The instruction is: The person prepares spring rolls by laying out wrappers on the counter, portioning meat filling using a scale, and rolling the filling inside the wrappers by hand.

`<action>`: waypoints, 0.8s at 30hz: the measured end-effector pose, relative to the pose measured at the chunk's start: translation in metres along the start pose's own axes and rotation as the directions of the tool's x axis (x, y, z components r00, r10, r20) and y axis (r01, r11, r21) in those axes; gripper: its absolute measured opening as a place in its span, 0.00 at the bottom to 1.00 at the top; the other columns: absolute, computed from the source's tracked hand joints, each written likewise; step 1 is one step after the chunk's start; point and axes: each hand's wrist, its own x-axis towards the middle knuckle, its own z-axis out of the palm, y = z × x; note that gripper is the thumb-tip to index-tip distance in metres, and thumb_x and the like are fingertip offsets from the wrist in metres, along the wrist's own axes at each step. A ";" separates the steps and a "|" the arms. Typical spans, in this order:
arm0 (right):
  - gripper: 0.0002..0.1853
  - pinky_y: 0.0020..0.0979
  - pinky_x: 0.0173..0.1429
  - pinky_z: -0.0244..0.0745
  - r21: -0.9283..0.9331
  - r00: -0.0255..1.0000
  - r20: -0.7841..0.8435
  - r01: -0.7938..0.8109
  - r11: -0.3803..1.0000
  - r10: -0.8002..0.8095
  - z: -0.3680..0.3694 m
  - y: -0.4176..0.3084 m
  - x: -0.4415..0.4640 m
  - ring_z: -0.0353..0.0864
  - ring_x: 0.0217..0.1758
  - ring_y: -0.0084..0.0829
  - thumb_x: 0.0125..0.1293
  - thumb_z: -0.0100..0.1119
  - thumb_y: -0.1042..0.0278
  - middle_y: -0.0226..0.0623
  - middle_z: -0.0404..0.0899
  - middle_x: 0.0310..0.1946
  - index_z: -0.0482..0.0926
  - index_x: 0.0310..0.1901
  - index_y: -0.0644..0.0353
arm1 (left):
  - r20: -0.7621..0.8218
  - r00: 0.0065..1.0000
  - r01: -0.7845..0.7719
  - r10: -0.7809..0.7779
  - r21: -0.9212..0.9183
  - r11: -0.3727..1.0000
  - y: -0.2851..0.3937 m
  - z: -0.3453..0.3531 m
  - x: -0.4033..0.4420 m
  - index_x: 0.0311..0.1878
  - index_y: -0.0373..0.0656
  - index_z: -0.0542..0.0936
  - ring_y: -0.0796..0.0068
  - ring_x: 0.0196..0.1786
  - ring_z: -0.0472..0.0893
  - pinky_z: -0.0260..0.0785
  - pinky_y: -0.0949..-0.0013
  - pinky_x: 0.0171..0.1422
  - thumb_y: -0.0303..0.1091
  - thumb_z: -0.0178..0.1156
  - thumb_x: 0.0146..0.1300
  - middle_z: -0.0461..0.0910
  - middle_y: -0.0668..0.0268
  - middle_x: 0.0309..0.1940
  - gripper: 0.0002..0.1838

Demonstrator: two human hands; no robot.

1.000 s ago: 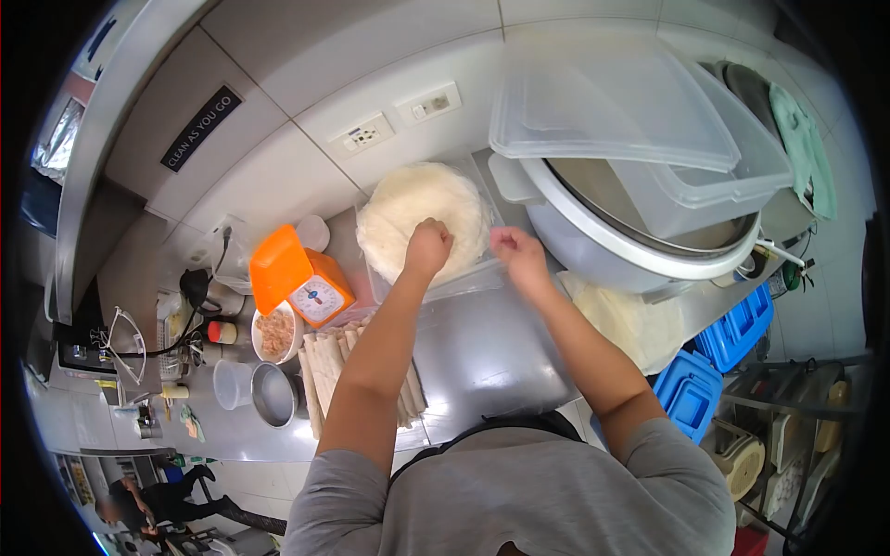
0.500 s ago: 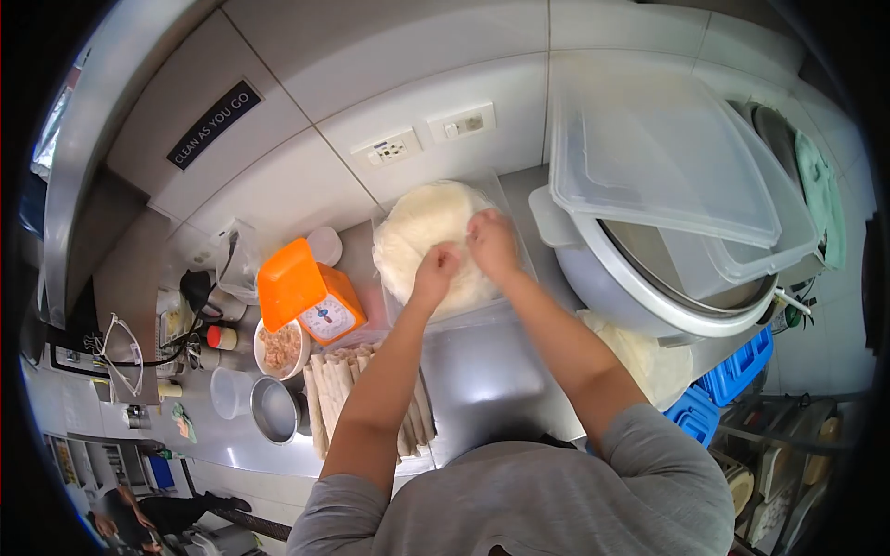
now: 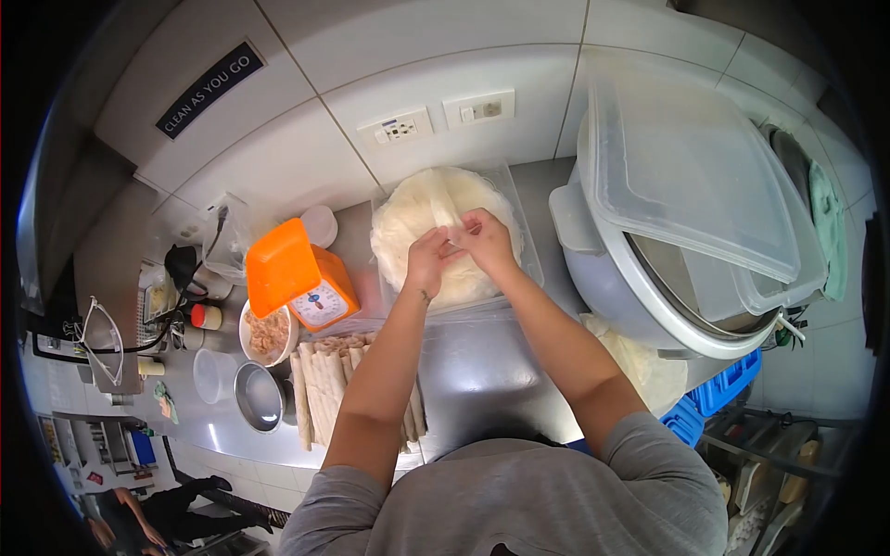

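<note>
A stack of thin, pale round wrappers [image 3: 399, 218] lies in a clear plastic tray [image 3: 530, 267] against the wall. Over its middle, my left hand [image 3: 428, 261] and my right hand [image 3: 487, 243] meet, fingertips pinched on a lifted fold of a thin wrapper [image 3: 445, 204]. The fold runs up from my fingers toward the far side of the stack. To the left of my left forearm, rolled wrappers [image 3: 324, 389] lie in a row. An orange kitchen scale [image 3: 320, 295] with an orange pan stands left of the tray.
A white bowl of pinkish filling [image 3: 269, 334], a metal bowl [image 3: 259, 397] and a clear tub [image 3: 213, 375] stand at left. On the right, clear plastic lids [image 3: 691, 176] rest on a large round pot [image 3: 612, 278]. Another person [image 3: 139, 510] is at lower left.
My hands have come together, and a fold of wrapper now stands up between them. The right hand has moved slightly down and left. The camera view has shifted a little.
</note>
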 end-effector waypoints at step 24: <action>0.15 0.26 0.41 0.73 0.694 0.862 0.038 -0.386 0.608 0.505 -0.026 0.012 0.017 0.77 0.37 0.24 0.69 0.51 0.77 0.32 0.80 0.41 0.73 0.56 0.61 | -0.399 0.687 -0.625 0.607 0.100 0.774 0.183 -0.017 -0.091 0.54 0.38 0.75 0.66 0.44 0.81 0.75 0.64 0.51 0.45 0.54 0.70 0.80 0.61 0.44 0.20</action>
